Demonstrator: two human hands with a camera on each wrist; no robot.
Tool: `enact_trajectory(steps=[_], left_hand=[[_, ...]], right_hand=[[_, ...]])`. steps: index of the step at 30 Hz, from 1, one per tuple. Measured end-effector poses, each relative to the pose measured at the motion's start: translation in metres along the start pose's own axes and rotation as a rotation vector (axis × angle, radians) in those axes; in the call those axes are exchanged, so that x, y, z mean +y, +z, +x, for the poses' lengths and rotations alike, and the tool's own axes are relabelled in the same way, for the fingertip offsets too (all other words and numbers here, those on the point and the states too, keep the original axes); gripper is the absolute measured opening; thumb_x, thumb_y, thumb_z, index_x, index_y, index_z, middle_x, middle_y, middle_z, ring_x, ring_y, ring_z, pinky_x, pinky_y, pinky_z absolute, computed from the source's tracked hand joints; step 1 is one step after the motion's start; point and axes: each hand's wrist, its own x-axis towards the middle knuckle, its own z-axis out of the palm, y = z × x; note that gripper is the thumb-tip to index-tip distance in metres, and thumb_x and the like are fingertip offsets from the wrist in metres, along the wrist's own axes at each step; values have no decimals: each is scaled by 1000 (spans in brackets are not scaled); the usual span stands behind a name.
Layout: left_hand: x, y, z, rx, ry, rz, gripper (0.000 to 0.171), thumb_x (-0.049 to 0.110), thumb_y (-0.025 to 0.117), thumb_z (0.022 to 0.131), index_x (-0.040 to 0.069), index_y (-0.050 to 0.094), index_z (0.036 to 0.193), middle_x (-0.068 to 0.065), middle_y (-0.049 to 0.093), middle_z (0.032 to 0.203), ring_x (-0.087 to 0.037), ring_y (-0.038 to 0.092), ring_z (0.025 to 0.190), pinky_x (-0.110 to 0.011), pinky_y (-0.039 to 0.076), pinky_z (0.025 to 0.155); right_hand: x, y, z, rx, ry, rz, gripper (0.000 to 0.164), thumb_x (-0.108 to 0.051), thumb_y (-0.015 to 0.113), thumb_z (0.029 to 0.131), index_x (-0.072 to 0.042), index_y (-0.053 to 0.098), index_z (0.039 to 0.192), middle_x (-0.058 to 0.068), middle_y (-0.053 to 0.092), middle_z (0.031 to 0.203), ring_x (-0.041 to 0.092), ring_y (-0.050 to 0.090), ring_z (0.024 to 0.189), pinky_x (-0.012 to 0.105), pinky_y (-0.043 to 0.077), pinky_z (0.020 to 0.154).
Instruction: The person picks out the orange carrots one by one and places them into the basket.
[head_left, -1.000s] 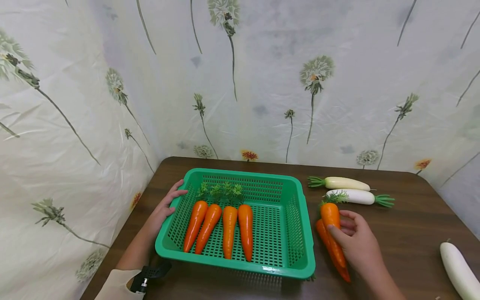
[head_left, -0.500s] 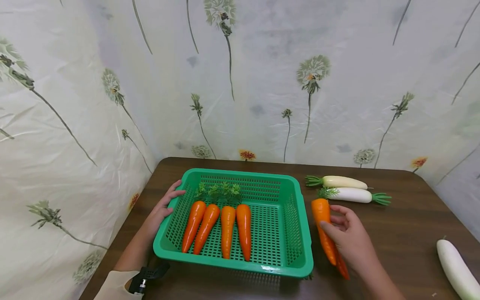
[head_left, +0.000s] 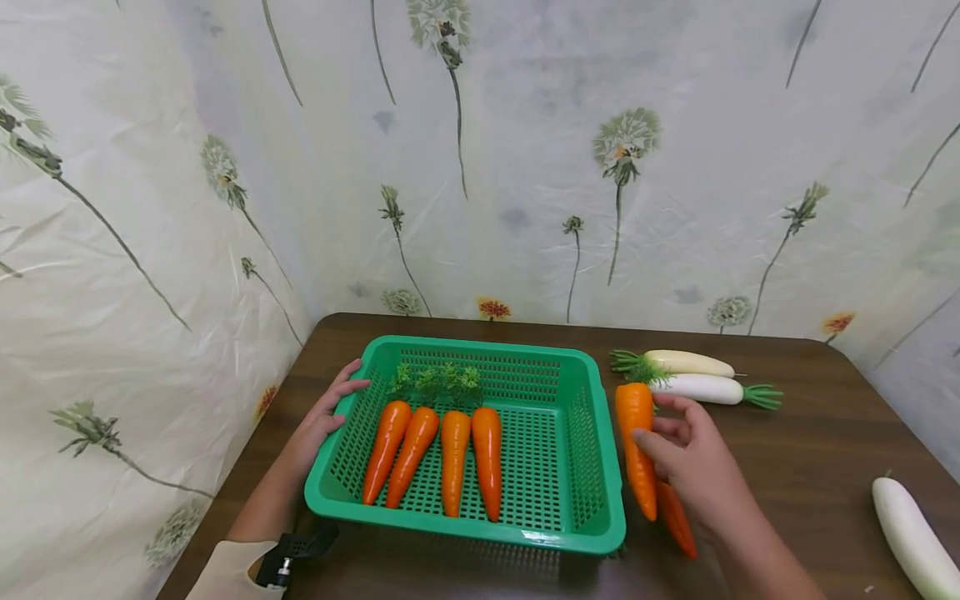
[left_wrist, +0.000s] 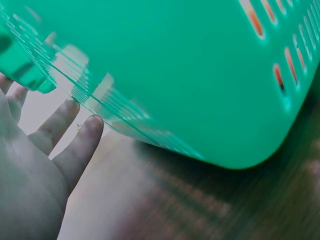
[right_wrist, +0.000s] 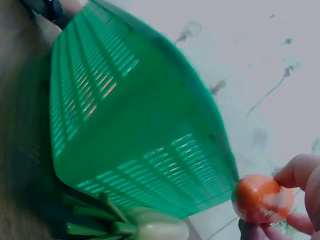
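Note:
My right hand point(head_left: 693, 450) pinches an orange carrot point(head_left: 637, 454) between thumb and fingers, just right of the green basket point(head_left: 465, 527). The carrot's leafy top points away from me; in the right wrist view its rounded end point(right_wrist: 262, 197) shows beside the basket's rim. A second carrot point(head_left: 677, 521) lies on the table, partly hidden by that hand. Several carrots point(head_left: 454, 462) lie side by side in the basket's left part, leaves toward the back. My left hand point(head_left: 322, 425) rests at the basket's left rim, its fingers point(left_wrist: 82, 147) extended along the side in the left wrist view.
Two white radishes point(head_left: 708, 389) with green stems lie at the table's back right. Another white radish point(head_left: 915, 537) is at the right edge. Green stems and a pale root point(right_wrist: 160, 231) sit beside the basket in the right wrist view. A patterned curtain point(head_left: 525, 167) hangs behind the table.
My right hand has lifted the upper carrot off the one beneath and moved it left and slightly back, toward the basket's right side. The left hand keeps its place at the rim.

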Motion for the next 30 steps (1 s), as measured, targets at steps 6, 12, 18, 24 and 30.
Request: enact_trajectory(steps=[6,12,18,24,30], left_hand=[[1,-1,-1,-2,-8,4,49,4,31,101,-15,38,146,-15,7,175,-5,23,151,-20,36,112],[2,-1,0,0,-32,-16,49,4,31,101,-12,39,147,-15,5,175,-5,24,150,-20,39,111],[3,-1,1,5,-43,-18,49,3,31,101,-10,42,147,-14,6,175,-2,23,149,-19,39,110],[4,1,2,10,-49,-9,49,2,32,100,-8,44,147,-15,6,175,-8,20,151,-19,38,111],[5,0,1,15,-52,-8,49,3,32,100,-6,46,147,-16,6,175,-12,19,152,-19,39,110]], right_hand=[[-13,1,-1,-27,-27,-5,78,-34,66,102,-9,22,162,24,48,144,23,62,104,37,56,78],[-28,8,0,-51,-46,1,77,-32,66,102,-11,23,162,23,49,144,24,62,105,37,57,79],[-42,18,1,-85,-52,74,75,-28,67,102,-11,24,160,24,45,145,27,66,103,37,60,82],[-51,29,4,-99,-62,60,73,-25,67,101,-11,26,160,26,47,144,29,67,102,37,60,81],[-59,37,7,-135,-58,92,75,-22,66,101,-10,23,161,26,45,143,30,65,106,39,60,82]])
